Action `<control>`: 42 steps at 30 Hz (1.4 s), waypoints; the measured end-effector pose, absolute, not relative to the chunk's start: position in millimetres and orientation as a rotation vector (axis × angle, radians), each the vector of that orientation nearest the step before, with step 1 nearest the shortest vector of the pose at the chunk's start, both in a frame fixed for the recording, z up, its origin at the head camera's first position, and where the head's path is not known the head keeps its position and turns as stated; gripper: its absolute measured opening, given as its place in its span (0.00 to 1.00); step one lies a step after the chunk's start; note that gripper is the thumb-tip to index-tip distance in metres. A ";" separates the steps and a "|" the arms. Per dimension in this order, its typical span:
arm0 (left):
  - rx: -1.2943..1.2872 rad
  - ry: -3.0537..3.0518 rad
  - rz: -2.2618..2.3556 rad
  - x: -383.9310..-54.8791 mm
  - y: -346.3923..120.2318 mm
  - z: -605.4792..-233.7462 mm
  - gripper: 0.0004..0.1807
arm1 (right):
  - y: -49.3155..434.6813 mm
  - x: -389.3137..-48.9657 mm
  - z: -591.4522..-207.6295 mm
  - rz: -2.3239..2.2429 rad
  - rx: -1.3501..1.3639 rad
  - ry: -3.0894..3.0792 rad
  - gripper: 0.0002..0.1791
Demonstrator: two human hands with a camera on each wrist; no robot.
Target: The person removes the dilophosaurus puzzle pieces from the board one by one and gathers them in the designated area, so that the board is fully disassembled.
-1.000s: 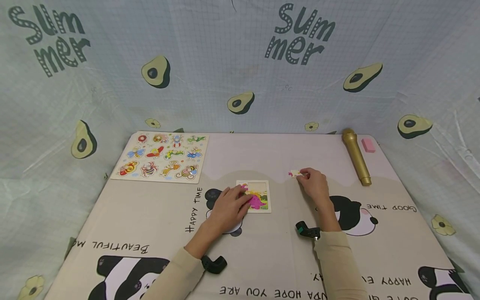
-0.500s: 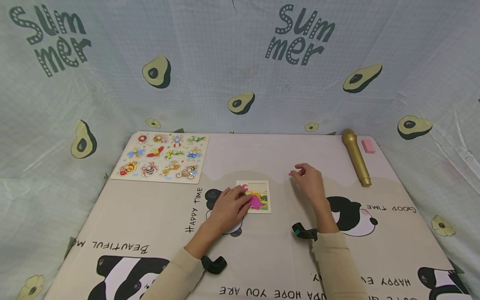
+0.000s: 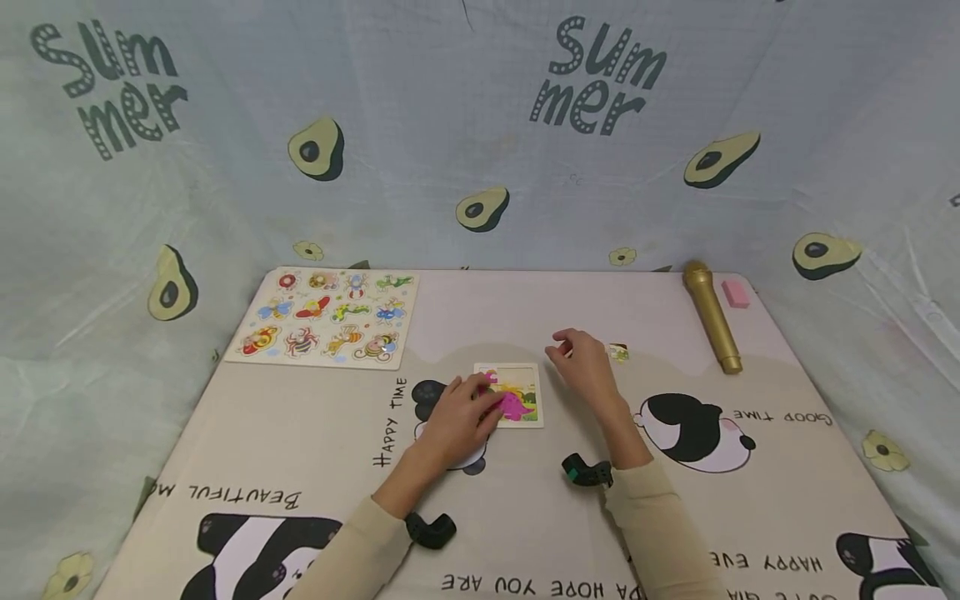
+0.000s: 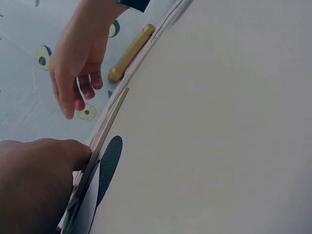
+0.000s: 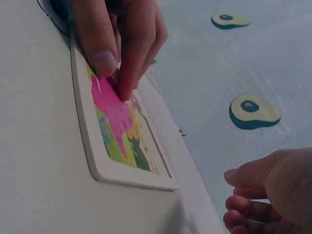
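Relaxed fingers of the left hand [image 3: 463, 417] rest on a small framed dinosaur jigsaw puzzle [image 5: 93, 141], with the thumb and one fingertip touching its picture side by side. The right hand [image 3: 583, 367] hovers over the table just to the right of that puzzle, apart from it, fingers loosely bent; whether anything sits between its fingertips, I cannot tell.

Lying flat near the middle of the table, the puzzle has a white border around a bright pink dinosaur on green and yellow ground. Along its far side a plain tan strip shows, and the left hand covers its left portion. One loose puzzle piece [image 3: 618, 352], printed in green and yellow, lies on the table just beyond the right hand.

Toward the far left is a large cream insect puzzle board [image 3: 401, 329] with three rows of four cartoon creatures. At the far right a gold microphone [image 3: 712, 317] lies lengthwise, beside a small pink block [image 3: 737, 293]. Pandas and English words decorate the pale tablecloth [image 3: 525, 492]; behind it hangs a light blue-grey curtain [image 3: 405, 100] printed with avocados and the word "summer". Both sleeves are beige.
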State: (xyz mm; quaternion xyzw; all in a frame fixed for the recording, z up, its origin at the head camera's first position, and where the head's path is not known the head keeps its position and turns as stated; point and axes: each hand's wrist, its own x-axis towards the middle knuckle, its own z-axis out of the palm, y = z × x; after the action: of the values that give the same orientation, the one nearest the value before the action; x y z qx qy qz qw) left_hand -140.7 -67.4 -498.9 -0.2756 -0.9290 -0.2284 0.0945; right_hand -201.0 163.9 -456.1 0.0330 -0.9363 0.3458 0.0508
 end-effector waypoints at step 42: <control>-0.761 -2.483 -0.687 -145.8 -71.1 -503.9 0.07 | 96.3 -189.3 -471.6 0.995 0.387 -3.028 0.08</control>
State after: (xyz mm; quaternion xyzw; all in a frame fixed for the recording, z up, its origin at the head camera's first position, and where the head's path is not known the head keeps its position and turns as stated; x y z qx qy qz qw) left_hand -145.8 -71.1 -503.9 -0.2761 -0.9005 -0.2490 0.2254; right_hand -189.3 96.3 -471.6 0.1205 -0.9426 0.3095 -0.0347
